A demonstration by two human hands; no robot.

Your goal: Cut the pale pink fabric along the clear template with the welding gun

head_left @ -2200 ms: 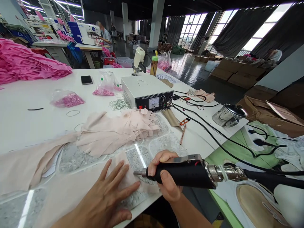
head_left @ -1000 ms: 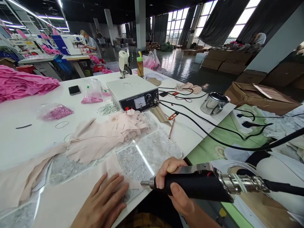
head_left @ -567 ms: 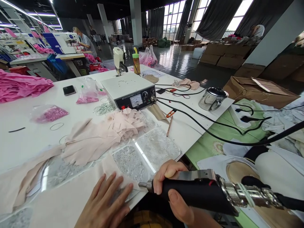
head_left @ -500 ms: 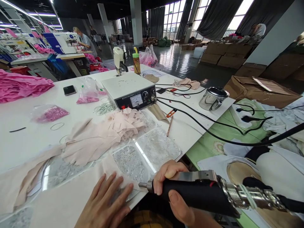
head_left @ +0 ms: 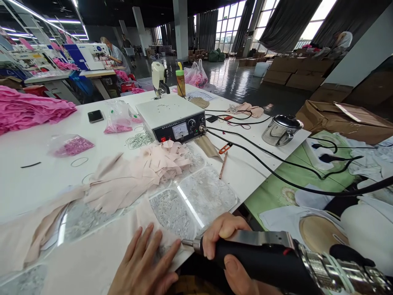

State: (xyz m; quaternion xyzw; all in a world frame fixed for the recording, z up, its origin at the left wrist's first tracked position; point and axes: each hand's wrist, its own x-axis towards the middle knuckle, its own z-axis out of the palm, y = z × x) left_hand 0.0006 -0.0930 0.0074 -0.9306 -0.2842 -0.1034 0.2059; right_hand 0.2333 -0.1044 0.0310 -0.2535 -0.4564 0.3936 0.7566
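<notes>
Fingers apart, my left hand [head_left: 145, 258] presses flat on pale pink fabric [head_left: 89, 250] at the table's near edge. My right hand [head_left: 229, 241] is wrapped round a black handheld tool [head_left: 260, 256] with a metal tip, which points left and sits beside my left index fingertip, at the fabric's edge. Under the fabric lies a clear sheet with grey patterned panels [head_left: 211, 188]. A heap of cut pale pink pieces [head_left: 162, 159] is beyond my left hand, in front of a control box [head_left: 179, 129] with a dial.
A metal mug [head_left: 281, 131] stands at the table's right corner. Black cables [head_left: 260, 153] cross the right side. A pencil [head_left: 223, 166], orange snips [head_left: 225, 148], a phone [head_left: 95, 116] and bags of pink bits [head_left: 72, 145] lie about. White cups and cloth [head_left: 319, 233] are at the right.
The view has shifted slightly, so the table items appear a little further right. My left index fingertip is now closer to the tool's tip. The right hand keeps its grip.
</notes>
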